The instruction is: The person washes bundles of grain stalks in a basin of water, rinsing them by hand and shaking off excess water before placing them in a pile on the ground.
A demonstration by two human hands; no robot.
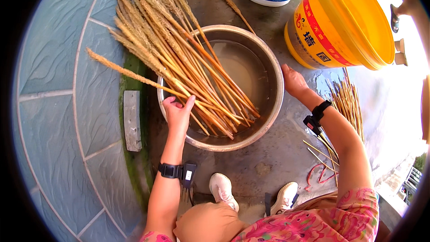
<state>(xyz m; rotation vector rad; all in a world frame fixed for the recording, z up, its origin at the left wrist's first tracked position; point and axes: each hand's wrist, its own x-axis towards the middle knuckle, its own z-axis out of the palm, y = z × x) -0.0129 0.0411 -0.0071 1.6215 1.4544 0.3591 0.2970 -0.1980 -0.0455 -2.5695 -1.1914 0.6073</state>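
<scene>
The fingers [168, 102] of the left hand [178, 114] are bent at the basin's left rim, with the thumb [191, 100] set apart from them beside the lowest stalks; those of the right hand [293, 80] curl toward the rim at the right. Their undersides are hidden, so I cannot tell whether either hand really pinches the metal or, on the left, a stalk. The bundle of stalks [197, 76] lies across the metal basin [263, 45] in the middle of the frame, cut ends down in the cloudy water [244, 69], seed heads jutting well past the rim toward the upper left. That overhang is the main risk: should the top-heavy heads outweigh the ends in the basin, the bundle could tip outward and spill onto the ground. No tie shows around it, so a shove might fan the stalks apart; one stalk [121, 68] already splays away from the rest. Lifting the rim on one side could slop water out, and the wet floor [224, 163] could let the basin slide. A jerk of the right arm might also knock the yellow bucket [327, 13] at the upper right, close above that hand.
</scene>
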